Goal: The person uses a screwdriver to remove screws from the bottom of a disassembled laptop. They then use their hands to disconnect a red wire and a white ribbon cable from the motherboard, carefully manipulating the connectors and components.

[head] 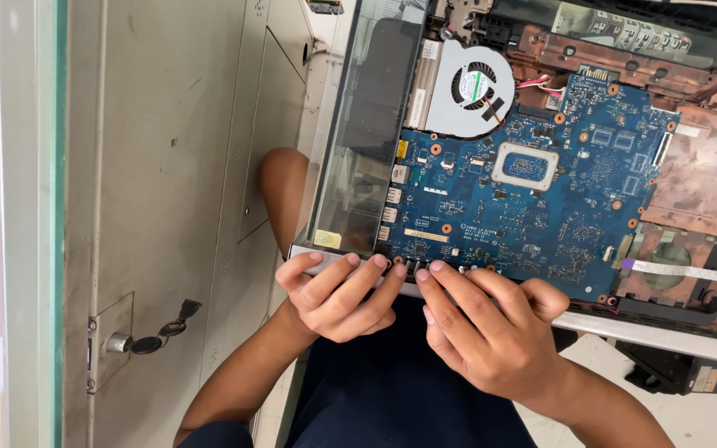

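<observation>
- One opened laptop base with a copper-brown plastic shell lies on the glass-topped desk, filling the view from 12 to 4 o'clock.
- One blue rectangular circuit board sits inside it, its near edge right at the desk's front rim.
- One round grey cooling fan is mounted at 12 o'clock of the board, touching its upper edge; one silver square chip frame sits near the board's middle.
- One flat white ribbon cable lies at 3 o'clock of the board.
- Two hands work side by side at the board's 6 o'clock edge. The left hand has its fingers curled together, tips resting on that edge; it clamps nothing that can be made out.
- The right hand lays its fingers close together on the same edge, touching the left hand.
- One grey metal cabinet stands at 9 o'clock, with one bunch of dark keys hanging in its lock.
</observation>
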